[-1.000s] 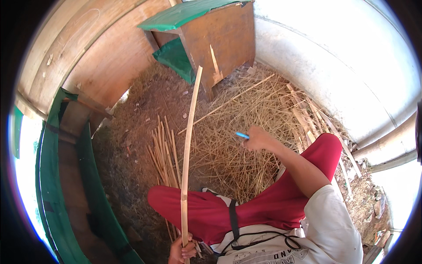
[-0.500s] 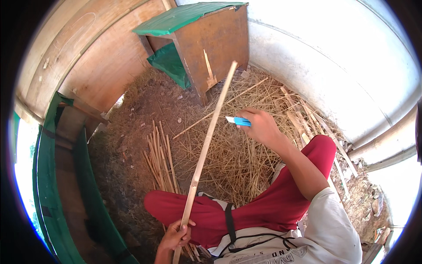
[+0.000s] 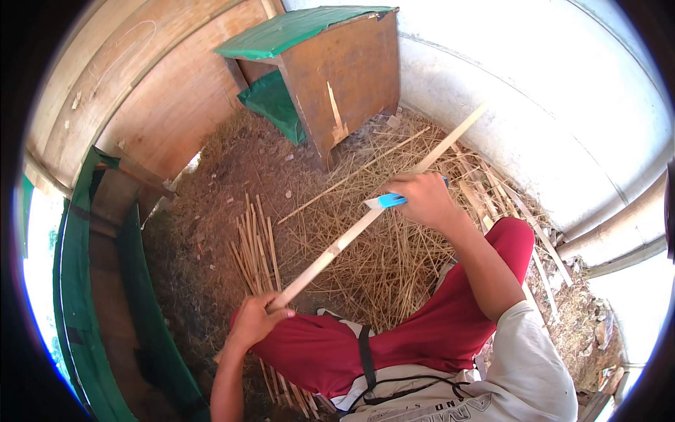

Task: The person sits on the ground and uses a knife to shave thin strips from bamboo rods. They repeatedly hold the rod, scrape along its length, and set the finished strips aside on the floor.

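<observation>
A long pale bamboo strip [image 3: 334, 252] slants from my left knee up to the right across my view. Its lower end is in the closed fingers of my left hand [image 3: 254, 320], above the red-clad left knee. My right hand [image 3: 424, 200] is wrapped around a blue utility knife [image 3: 391, 200] and lies over the strip's upper half. The knife's pale blade shows right at the strip; whether it cuts in, I cannot tell. My right palm hides part of the strip.
Several thin strips [image 3: 260, 246] lie bundled left of centre. Shavings [image 3: 373, 274] heap between my legs. Wider slats [image 3: 517, 204] lie to the right. A green-topped wooden cabinet [image 3: 348, 70] stands ahead, and a green-covered frame [image 3: 77, 281] at left. Pale walls [image 3: 534, 91] curve around.
The bamboo strip has tilted from steep to slanting right, its top swinging toward the right wall. My left hand has risen and moved left; the knife now meets the strip under my right hand.
</observation>
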Tool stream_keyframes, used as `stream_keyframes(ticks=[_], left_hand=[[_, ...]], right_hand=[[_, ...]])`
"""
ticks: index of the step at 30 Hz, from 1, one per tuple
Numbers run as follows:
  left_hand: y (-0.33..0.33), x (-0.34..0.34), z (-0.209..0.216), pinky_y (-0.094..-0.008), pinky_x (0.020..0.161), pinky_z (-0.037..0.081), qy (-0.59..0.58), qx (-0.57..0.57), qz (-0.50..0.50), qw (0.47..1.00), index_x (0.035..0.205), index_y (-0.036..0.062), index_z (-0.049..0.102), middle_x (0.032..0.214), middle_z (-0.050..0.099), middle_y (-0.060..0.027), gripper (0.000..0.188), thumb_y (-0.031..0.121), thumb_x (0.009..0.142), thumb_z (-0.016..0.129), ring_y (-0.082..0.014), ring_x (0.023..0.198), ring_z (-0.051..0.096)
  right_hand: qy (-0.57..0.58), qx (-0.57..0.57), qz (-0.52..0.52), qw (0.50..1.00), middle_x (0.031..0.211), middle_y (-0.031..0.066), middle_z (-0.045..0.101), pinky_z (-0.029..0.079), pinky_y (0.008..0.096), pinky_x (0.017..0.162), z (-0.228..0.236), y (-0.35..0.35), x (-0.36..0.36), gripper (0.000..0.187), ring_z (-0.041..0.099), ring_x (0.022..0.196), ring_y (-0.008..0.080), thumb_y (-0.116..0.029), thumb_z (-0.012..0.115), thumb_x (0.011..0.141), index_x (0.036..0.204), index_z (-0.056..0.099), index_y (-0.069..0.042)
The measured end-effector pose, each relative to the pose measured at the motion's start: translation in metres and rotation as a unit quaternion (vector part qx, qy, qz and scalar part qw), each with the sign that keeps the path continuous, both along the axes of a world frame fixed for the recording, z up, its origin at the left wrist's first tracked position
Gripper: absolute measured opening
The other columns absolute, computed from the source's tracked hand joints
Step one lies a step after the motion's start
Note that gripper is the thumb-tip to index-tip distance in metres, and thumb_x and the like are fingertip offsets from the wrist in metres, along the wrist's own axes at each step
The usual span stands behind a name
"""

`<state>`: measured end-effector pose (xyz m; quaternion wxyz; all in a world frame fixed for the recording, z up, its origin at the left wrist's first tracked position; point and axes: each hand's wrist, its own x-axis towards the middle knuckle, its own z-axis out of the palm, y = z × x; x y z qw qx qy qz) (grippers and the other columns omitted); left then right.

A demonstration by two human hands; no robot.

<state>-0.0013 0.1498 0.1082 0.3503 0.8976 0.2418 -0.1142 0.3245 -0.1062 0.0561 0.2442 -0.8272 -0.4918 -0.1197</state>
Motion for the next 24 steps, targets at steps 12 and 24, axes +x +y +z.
stream_keyframes(ticks=[12, 24], left_hand=[[0.001, 0.049, -0.008, -0.0371, 0.062, 0.054, -0.287, 0.226, -0.053, 0.93, 0.099, 0.0021, 0.073, 0.091, 0.072, -0.0164, 0.031, 0.009, 0.071, 0.086, -0.0309, 0.072, 0.07], [0.023, 0.026, -0.026, -0.03, 0.063, 0.051, -0.282, 0.102, -0.005, 0.954, 0.104, -0.0046, 0.073, 0.079, 0.071, -0.0134, 0.033, -0.001, 0.073, 0.084, -0.0174, 0.069, 0.069]], right_hand=[[0.133, -0.069, -0.023, 0.988, 0.084, 0.003, 0.071, 0.053, 0.0412, 0.068, 0.024, -0.02, 0.019, 0.034, 0.069, 0.079, 0.0252, -0.036, 0.086, 0.07, 0.093, 0.077, -0.013], [0.151, 0.091, -0.063, 0.982, 0.119, 0.0029, 0.068, 0.055, 0.0374, 0.088, 0.034, -0.021, 0.015, 0.052, 0.068, 0.102, 0.0255, -0.024, 0.09, 0.066, 0.113, 0.072, -0.011]])
